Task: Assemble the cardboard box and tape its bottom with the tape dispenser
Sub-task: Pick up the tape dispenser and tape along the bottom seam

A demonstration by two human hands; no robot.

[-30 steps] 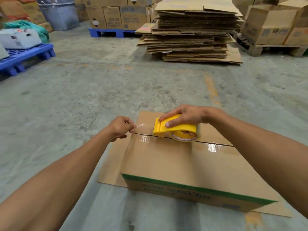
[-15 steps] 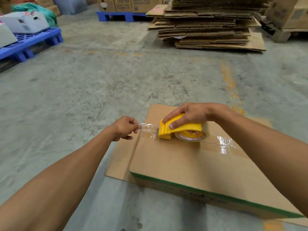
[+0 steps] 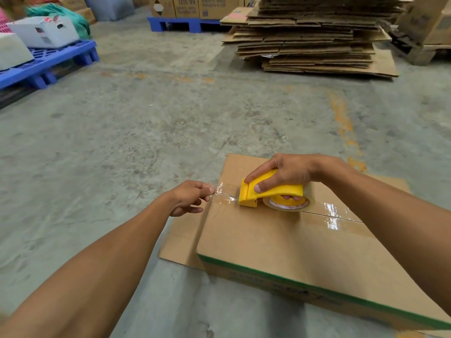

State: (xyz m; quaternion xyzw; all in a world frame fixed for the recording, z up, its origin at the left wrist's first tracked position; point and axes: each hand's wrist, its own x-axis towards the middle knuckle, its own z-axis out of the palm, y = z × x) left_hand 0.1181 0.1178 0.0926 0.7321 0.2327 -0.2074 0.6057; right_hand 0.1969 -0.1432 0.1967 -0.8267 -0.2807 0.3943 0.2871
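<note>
A brown cardboard box [image 3: 280, 242] with a green stripe along its near edge stands on the concrete floor, flaps closed on top. Clear tape runs along its centre seam. My right hand [image 3: 290, 173] grips the yellow tape dispenser [image 3: 271, 192], which rests on the seam near the box's left end. My left hand [image 3: 189, 197] pinches the free end of the clear tape [image 3: 223, 191] just past the box's left edge. The tape is stretched between my fingers and the dispenser.
A flat cardboard sheet [image 3: 180, 240] lies under the box. A tall stack of flattened cartons [image 3: 312, 37] stands at the back right. Blue pallets [image 3: 48, 64] with white boxes are at the far left, more cartons on a blue pallet [image 3: 185, 23] behind.
The strip of tape between my left hand and the dispenser has grown longer. The dispenser has shifted slightly right along the seam, and the camera has tilted down.
</note>
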